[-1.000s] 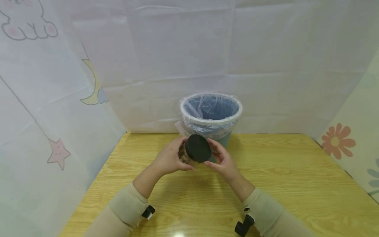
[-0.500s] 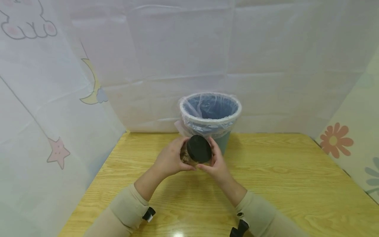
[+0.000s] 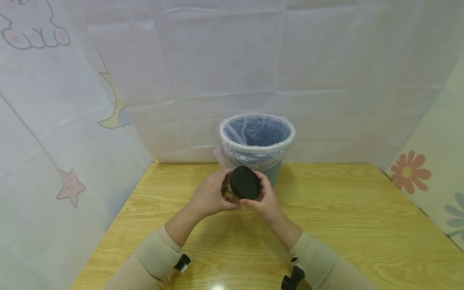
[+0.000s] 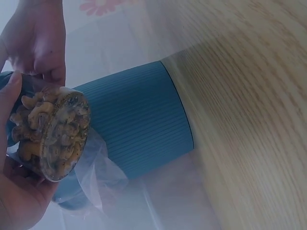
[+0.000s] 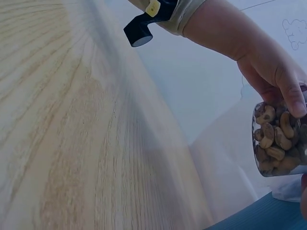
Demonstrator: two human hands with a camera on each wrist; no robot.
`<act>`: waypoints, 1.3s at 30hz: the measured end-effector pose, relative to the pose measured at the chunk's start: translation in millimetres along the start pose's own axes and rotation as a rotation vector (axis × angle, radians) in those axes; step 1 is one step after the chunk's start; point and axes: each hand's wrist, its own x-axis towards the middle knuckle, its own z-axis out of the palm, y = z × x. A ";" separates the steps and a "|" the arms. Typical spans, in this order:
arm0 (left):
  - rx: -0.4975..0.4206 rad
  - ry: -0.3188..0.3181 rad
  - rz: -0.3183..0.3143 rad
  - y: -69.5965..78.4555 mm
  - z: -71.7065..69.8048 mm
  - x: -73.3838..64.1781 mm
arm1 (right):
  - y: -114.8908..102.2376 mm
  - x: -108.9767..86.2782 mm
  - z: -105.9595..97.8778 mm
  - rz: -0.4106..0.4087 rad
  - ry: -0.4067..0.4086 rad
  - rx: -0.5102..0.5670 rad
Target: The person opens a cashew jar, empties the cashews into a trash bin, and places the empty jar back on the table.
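Yellow wood-grain tabletop [image 3: 344,213] with a blue, bag-lined bin [image 4: 141,120] upright near its far edge

Soft, even light fills the head view, with a small glare and faint shadows on the yellow wood-grain surface [image 3: 348,225]; both wrist views look dimmer, bluish and hazy.

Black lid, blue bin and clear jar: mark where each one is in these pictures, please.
Black lid [image 3: 245,183]: head view, on its flat top.
Blue bin [image 4: 138,120]: left wrist view, on its ribbed outer wall.
Clear jar [image 5: 277,140]: right wrist view, on its see-through side.
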 end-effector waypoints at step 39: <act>-0.363 -0.303 0.111 -11.6 -16.1 3.5 | 2.2 6.2 -29.5 -0.197 -0.383 -0.037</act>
